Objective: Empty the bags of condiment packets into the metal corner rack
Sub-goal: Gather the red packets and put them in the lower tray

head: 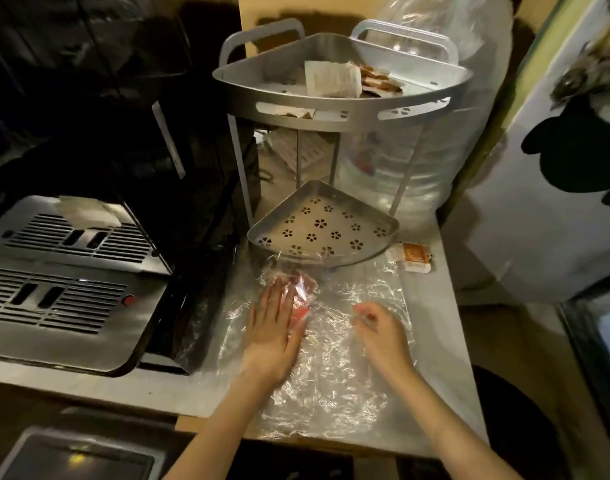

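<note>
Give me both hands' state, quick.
Left hand: open, flat on the red packets.
Right hand: pinching the clear plastic bag.

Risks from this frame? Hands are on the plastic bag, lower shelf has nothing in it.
1. The clear bag lies flat and crinkled; the red packets under the left hand may snag inside when tipped.
2. The right hand pinches only thin film, so it could slip.
3. The lower shelf has flower cut-outs and a low rim; packets may slide off onto the counter, like the orange packet already lying there.
</note>
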A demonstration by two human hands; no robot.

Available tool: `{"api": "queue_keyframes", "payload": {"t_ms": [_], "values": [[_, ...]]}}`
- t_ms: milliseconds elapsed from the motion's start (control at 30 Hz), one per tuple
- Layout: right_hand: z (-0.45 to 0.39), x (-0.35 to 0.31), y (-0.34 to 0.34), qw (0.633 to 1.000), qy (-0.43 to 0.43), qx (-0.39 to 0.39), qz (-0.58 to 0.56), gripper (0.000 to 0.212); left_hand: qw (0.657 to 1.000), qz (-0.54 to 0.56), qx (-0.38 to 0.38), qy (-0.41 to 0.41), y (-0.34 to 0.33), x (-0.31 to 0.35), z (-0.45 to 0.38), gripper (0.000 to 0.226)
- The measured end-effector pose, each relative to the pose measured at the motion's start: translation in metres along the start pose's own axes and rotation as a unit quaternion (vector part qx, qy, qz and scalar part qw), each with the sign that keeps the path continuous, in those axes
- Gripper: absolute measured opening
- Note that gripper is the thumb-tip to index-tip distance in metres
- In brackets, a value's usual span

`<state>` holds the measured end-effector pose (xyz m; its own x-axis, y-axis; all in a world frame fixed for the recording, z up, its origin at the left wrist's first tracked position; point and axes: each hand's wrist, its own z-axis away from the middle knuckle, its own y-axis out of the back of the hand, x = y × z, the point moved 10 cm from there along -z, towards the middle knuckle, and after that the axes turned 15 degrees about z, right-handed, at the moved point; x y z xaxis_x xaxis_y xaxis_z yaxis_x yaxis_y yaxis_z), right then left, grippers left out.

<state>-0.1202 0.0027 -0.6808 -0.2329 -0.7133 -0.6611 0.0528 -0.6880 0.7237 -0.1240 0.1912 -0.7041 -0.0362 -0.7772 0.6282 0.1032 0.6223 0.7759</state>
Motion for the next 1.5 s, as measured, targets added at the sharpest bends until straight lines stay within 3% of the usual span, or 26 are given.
{"api": "queue_keyframes", "payload": {"t_ms": [67,133,233,367,467,567,633,800,867,1033,1167,1333,1433,1500], "values": [[-0.002,0.01,0.028,0.988,-0.014,0.085,0.128,0.042,1.0,-0.007,0.006,0.0,0.001,-0.003,0.001,0.06],[-0.004,0.028,0.045,0.972,-0.07,0.098,0.204,0.061,1.0,-0.003,0.009,-0.003,0.0,-0.002,0.0,0.059],[-0.009,0.057,0.05,0.977,-0.144,0.066,0.145,0.074,1.0,0.003,0.01,-0.007,0.0,-0.001,0.001,0.061],[-0.011,0.07,0.041,0.975,-0.207,-0.04,-0.062,0.053,1.0,0.008,0.018,-0.013,0.002,0.0,0.0,0.062],[-0.011,0.066,0.037,0.96,-0.223,-0.117,-0.119,0.031,1.0,0.007,0.017,-0.007,0.001,-0.002,-0.001,0.061],[-0.01,0.052,0.029,0.961,-0.195,-0.183,-0.072,0.013,1.0,0.008,0.015,-0.009,0.001,-0.003,0.0,0.062],[-0.011,0.037,0.035,0.967,-0.164,-0.179,-0.083,0.007,1.0,0.013,0.013,-0.012,0.001,-0.002,0.0,0.067],[-0.013,-0.008,0.068,0.97,-0.08,-0.161,-0.162,0.005,0.995,0.103,0.009,0.001,0.006,-0.006,-0.003,0.081],[-0.015,-0.027,0.079,0.969,-0.045,-0.168,-0.176,0.015,0.991,0.137,0.007,0.008,0.008,-0.008,-0.005,0.081],[-0.016,-0.065,0.113,0.966,0.01,-0.136,-0.22,0.011,0.991,0.093,-0.065,0.072,-0.001,-0.01,-0.01,0.049],[-0.011,-0.089,0.124,0.969,0.066,-0.143,-0.193,0.011,0.993,0.045,-0.082,0.073,-0.003,-0.007,-0.012,0.05],[-0.004,-0.113,0.133,0.966,0.116,-0.143,-0.183,0.011,0.996,0.009,-0.037,0.085,0.012,0.007,-0.019,0.048],[0.003,-0.126,0.135,0.954,0.148,-0.156,-0.207,0.012,0.994,0.071,0.053,0.067,0.035,0.025,-0.019,0.044],[0.007,-0.129,0.137,0.943,0.162,-0.164,-0.242,0.016,0.954,0.283,0.039,0.09,0.037,0.037,-0.015,0.046]]}}
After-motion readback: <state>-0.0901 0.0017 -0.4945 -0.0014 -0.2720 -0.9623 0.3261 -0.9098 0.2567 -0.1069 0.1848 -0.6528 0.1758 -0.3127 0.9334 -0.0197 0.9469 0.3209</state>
